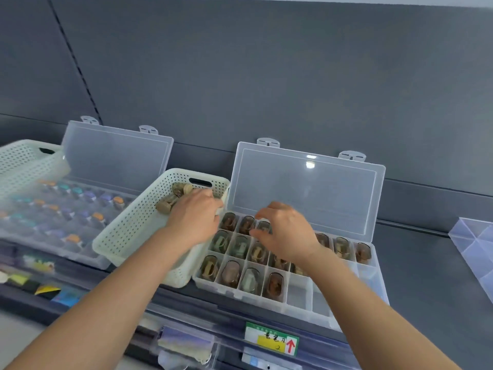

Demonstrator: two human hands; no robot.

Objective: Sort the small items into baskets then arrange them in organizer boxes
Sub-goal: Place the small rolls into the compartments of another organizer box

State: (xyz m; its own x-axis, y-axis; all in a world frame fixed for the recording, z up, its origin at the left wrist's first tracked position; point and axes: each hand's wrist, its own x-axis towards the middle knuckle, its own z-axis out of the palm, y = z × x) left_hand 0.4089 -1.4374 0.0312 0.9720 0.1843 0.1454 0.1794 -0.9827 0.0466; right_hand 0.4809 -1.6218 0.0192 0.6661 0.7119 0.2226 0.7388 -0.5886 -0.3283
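Right hand (284, 233): curled, a jar (264, 226) pinched over the organizer box's (298, 303) back row.
Left hand (196, 217): sunk in the basket (128, 231) left of the box; grip cannot be told.

Both bare: a person's left hand (194, 220) and right hand (282, 233), forearms uncovered to the frame's edge.

I read one tag (271, 339) on the shelf edge (186, 299) below the organizer box (298, 307): blurred handwritten Chinese characters, a "2" on its yellow patch, and a red arrow pointing up. Other labels are too blurred for me.
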